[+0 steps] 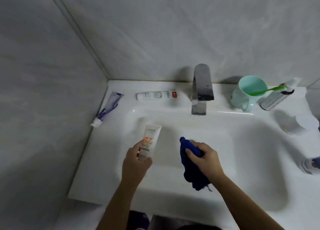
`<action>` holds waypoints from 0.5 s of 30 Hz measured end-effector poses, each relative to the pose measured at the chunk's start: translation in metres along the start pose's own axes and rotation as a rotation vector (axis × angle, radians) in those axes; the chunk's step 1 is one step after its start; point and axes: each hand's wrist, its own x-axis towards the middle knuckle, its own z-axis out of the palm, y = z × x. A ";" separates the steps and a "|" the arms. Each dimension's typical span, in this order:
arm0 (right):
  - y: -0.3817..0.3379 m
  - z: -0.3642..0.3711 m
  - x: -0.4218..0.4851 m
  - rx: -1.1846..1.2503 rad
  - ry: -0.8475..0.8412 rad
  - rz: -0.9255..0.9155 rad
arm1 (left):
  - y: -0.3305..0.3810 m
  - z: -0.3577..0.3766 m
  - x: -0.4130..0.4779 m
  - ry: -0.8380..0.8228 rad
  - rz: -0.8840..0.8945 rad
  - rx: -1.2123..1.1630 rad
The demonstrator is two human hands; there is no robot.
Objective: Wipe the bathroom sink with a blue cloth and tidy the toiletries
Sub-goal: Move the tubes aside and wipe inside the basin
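Glossy white sink (173, 186), polished metal tap (202, 84)

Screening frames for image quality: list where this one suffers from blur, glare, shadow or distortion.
Head view: dim greyish light, soft focus throughout; print on the tube in the left hand barely legible. Head view, right edge: smeared, things there unidentifiable. Head view: thin glare streak on the sink rim; faucet and cup throw soft shadows on the wall; wide-angle bends straight edges.

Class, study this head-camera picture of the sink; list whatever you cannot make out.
Head view, print on the white tube: blurred, partly covered by the left hand.
Head view, grey thing at the right edge: cut off by the frame.
Head view, label of the bottle beside the green cup: too blurred.
Head view, drain: perhaps behind the blue cloth.
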 end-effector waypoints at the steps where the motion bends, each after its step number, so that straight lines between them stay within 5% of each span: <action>1: -0.007 0.010 0.005 -0.027 -0.041 -0.020 | -0.007 -0.017 0.001 0.064 0.015 0.033; 7: -0.035 0.060 0.028 -0.192 -0.178 -0.061 | -0.056 -0.083 0.015 0.278 0.026 0.150; 15: -0.046 0.089 0.041 -0.256 -0.216 -0.051 | -0.107 -0.097 0.043 0.335 0.016 0.201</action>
